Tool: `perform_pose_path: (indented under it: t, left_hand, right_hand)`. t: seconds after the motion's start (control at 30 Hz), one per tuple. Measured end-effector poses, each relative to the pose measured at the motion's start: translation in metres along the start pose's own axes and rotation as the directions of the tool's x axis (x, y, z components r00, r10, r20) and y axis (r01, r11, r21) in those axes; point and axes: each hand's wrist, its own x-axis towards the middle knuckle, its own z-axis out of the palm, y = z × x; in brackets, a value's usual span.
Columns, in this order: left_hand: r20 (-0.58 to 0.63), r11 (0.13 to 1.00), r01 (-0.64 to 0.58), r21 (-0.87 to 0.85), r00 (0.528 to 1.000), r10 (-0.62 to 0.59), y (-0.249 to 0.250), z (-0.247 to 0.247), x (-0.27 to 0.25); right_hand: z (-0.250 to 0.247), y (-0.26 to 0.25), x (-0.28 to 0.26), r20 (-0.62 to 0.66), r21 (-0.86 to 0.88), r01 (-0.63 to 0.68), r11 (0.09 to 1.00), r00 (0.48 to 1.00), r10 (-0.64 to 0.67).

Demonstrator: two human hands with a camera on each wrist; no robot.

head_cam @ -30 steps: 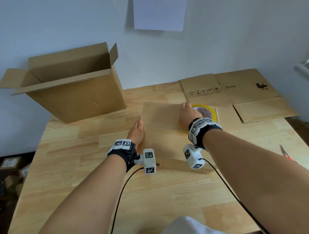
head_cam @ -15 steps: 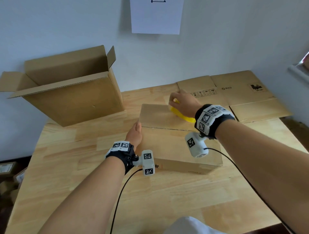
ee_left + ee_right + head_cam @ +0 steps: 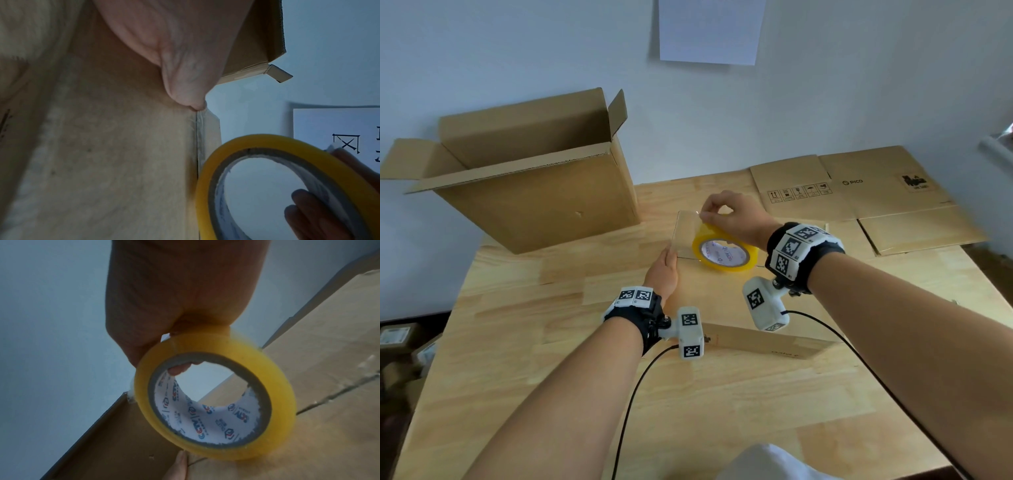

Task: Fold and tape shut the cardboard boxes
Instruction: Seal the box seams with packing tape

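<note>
Flat closed box (image 3: 726, 301) lies mid-worktop (image 3: 551, 394), top flaps meeting in a seam. Left hand (image 3: 662, 274) rests at the box's left edge by the seam end, fingers straight and together, pressing the flap down; it grips nothing. Right hand (image 3: 732, 219) is raised over the far half of the box, fingers curled round a yellow tape roll (image 3: 724, 253); right wrist view shows a fingertip hooked inside the core and the palm over the outer rim. Roll is tilted, its low edge close to the seam; contact with the box can't be told. Clear tape strip (image 3: 685, 233) stretches from the roll toward the box's left edge; whether its end is stuck down is unclear. Open box (image 3: 534, 192) stands far left on the worktop, flaps up. Flattened boxes (image 3: 859, 192) lie far right against the wall. White paper sheet (image 3: 710, 31) hangs on the wall above. Small boxes (image 3: 397, 337) sit on the floor at left.
</note>
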Motion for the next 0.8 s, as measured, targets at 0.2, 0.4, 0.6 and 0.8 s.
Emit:
perform_pose_path:
  t: [0.2,0.4,0.6,0.8]
  left_hand:
    - [0.000,1.000,-0.012,-0.021,1.000,0.012,-0.001,0.001,0.001]
    - [-0.004,1.000,-0.018,-0.017,1.000,0.018,0.000,0.001,0.000]
    - [-0.001,0.999,-0.033,-0.009,0.999,0.033,0.000,0.003,0.000]
    - [0.115,0.998,0.062,0.017,0.991,-0.063,0.001,-0.012,0.009]
  right_hand:
    - [0.010,0.002,-0.004,0.007,-0.105,0.015,0.994,1.000,-0.014]
    - [0.013,-0.004,-0.005,0.036,-0.107,0.043,0.993,0.999,-0.040]
    - [0.014,-0.001,-0.006,0.023,-0.134,0.022,0.991,1.000,-0.019]
    - [0.018,-0.006,-0.002,0.059,-0.199,0.046,0.979,0.998,-0.034]
